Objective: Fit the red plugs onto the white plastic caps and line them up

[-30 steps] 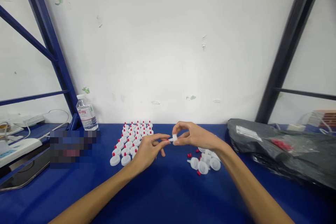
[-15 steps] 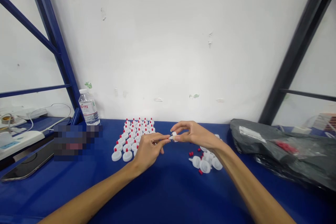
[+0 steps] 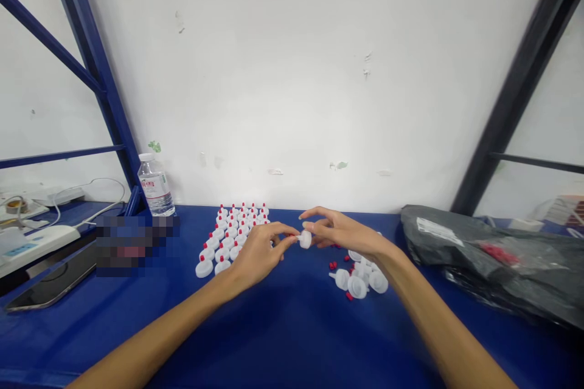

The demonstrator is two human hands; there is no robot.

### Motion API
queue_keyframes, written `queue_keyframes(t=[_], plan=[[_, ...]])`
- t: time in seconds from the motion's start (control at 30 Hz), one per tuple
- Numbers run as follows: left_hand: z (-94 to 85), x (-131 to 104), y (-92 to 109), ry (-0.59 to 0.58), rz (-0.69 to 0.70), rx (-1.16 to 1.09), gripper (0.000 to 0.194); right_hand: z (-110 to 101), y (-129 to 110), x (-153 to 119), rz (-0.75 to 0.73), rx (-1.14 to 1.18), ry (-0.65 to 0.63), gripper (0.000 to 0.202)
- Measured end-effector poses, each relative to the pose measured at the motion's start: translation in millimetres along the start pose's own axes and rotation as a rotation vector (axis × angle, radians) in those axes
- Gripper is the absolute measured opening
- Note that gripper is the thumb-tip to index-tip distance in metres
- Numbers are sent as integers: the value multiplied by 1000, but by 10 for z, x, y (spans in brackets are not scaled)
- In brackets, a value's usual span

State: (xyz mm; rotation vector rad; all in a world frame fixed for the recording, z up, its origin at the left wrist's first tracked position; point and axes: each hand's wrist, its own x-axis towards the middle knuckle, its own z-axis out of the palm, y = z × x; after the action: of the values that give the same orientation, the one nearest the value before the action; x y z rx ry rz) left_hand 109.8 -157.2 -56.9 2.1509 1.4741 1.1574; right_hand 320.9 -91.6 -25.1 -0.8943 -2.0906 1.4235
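Note:
Between my hands is a white cap (image 3: 305,239) with its narrow tip pointing left. My left hand (image 3: 264,250) pinches a small red piece at that tip between thumb and finger. Fingers spread, my right hand (image 3: 335,231) is close beside the cap on its right; whether a fingertip still touches it is unclear. Rows of white caps with red tips (image 3: 204,267) stand upright left of my left hand, partly hidden by it. Loose white caps (image 3: 357,287) and small red pieces (image 3: 333,265) lie in a pile below my right forearm.
A water bottle (image 3: 156,187) stands at the back left near the blue rack post. A phone (image 3: 50,285) and a white power strip (image 3: 36,246) lie at the far left. On the right is a dark plastic bag (image 3: 493,255) on the blue table (image 3: 283,334).
My right hand's fingers have opened away from the cap. The cap has tilted and shows more of its round side, with my left hand still at its tip.

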Motion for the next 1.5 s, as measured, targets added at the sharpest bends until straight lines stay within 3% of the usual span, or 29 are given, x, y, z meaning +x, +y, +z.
queue_keyframes(t=[0.13,0.23,0.43,0.67,1.1,1.3,1.4,1.5], plan=[[-367,16,72,-272,78,274,20,-61,46,55,0,-76,193,41],[-575,-54,69,-406,42,427,20,-78,36,64,4,-99,268,34],[-583,-197,-26,-398,-19,616,19,-39,-4,57,-10,-137,275,27],[-520,-157,-132,-425,-16,700,24,-26,-10,62,-4,-157,286,24],[-661,-190,-190,-420,-72,778,28,-81,-39,17,-18,-250,336,19],[-536,-177,68,-315,23,807,31,-222,29,-43,70,-678,557,12],[-322,-132,244,-258,129,763,31,-319,82,-101,183,-780,514,11],[-18,-38,335,-303,222,745,30,-381,116,-143,343,-880,441,14]])
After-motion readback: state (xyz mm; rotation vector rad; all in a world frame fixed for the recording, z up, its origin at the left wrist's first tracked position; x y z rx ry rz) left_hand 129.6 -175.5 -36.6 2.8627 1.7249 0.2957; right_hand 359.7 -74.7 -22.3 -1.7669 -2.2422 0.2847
